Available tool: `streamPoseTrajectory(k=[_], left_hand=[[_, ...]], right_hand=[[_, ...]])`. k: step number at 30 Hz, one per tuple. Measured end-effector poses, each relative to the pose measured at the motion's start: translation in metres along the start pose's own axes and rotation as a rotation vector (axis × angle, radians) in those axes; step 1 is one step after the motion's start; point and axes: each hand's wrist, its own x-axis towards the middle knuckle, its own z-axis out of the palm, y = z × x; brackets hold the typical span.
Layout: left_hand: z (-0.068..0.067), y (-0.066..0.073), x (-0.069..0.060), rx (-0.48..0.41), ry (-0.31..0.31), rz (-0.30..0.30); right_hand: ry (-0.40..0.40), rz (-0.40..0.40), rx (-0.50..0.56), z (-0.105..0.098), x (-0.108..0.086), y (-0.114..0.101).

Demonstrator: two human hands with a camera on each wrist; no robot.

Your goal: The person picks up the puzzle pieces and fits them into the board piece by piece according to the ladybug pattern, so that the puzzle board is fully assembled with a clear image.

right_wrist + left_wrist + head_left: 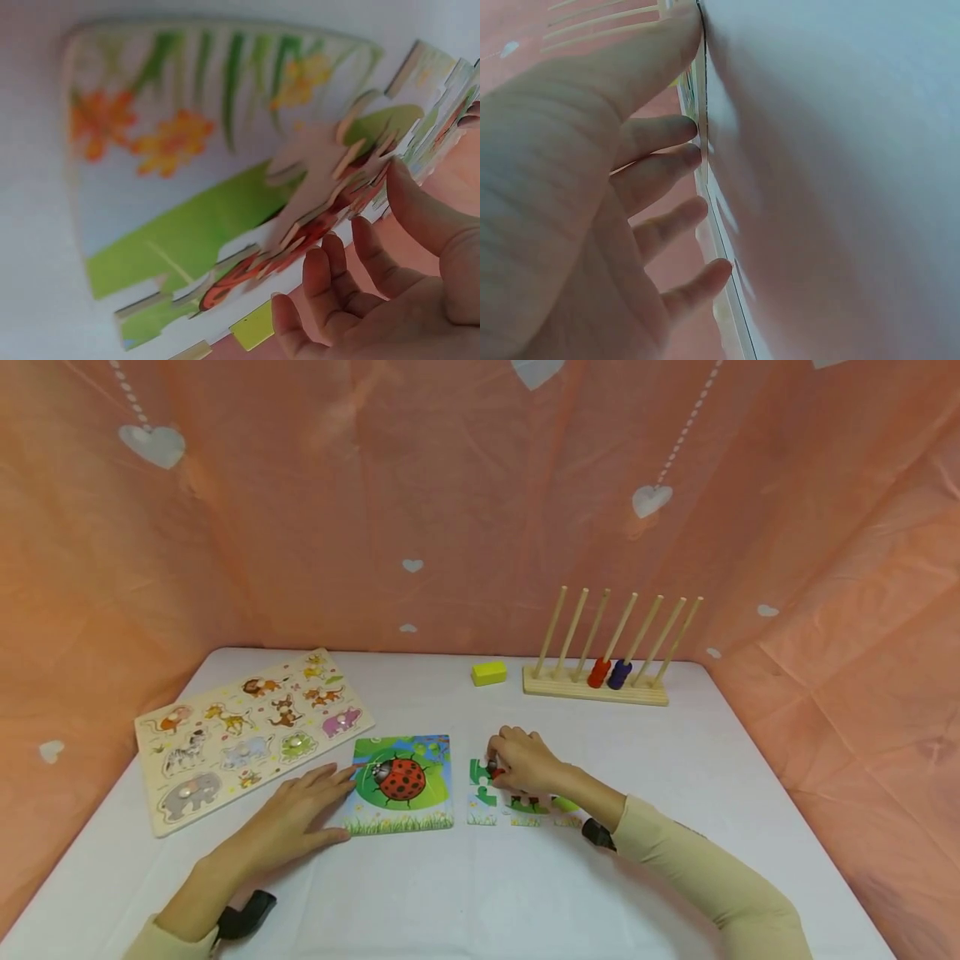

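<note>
In the head view a square ladybug picture board [401,781] lies at the middle of the table. My left hand [300,814] rests at its left edge, fingers stretched out and fingertips touching it; the left wrist view shows the fingers and thumb spread. To the board's right lie several loose jigsaw pieces [482,810] with ladybug, leaf and grass parts. Over them is my right hand [528,760], thumb and fingers bent around a red-and-black puzzle piece [494,770]. A grass-and-flower corner piece [187,217] looms large in the right wrist view. The right hand partly covers the pieces.
A wooden animal peg puzzle [255,735] lies at the left, close to the ladybug board. Toward the back sit a yellow block [489,673] and a wooden peg rack [595,687] with red beads [599,673] and purple beads [620,674]. Orange cloth [465,510] hangs behind.
</note>
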Motion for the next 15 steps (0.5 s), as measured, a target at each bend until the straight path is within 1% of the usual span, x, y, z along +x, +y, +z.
streamPoseTrajectory(k=[3, 5, 9, 11, 15], left_hand=[[-0.0007, -0.0001, -0.0008, -0.02, 0.012, -0.005], [-0.0008, 0.0, -0.0014, -0.032, 0.023, -0.004], [0.0011, -0.0001, -0.0015, -0.048, 0.048, 0.002], [0.0023, -0.0001, -0.0011, -0.05, 0.059, 0.002], [0.0038, -0.0001, -0.0011, -0.034, 0.049, -0.007]], right_hand=[[0.001, 0.011, 0.011, 0.0011, 0.0022, 0.0006], [0.005, 0.014, 0.04, 0.0016, 0.003, 0.0006], [0.018, -0.002, 0.101, 0.002, 0.0028, -0.0003], [0.023, -0.016, 0.113, 0.002, 0.0022, -0.0009], [0.03, -0.04, 0.11, 0.0015, 0.0017, -0.0015]])
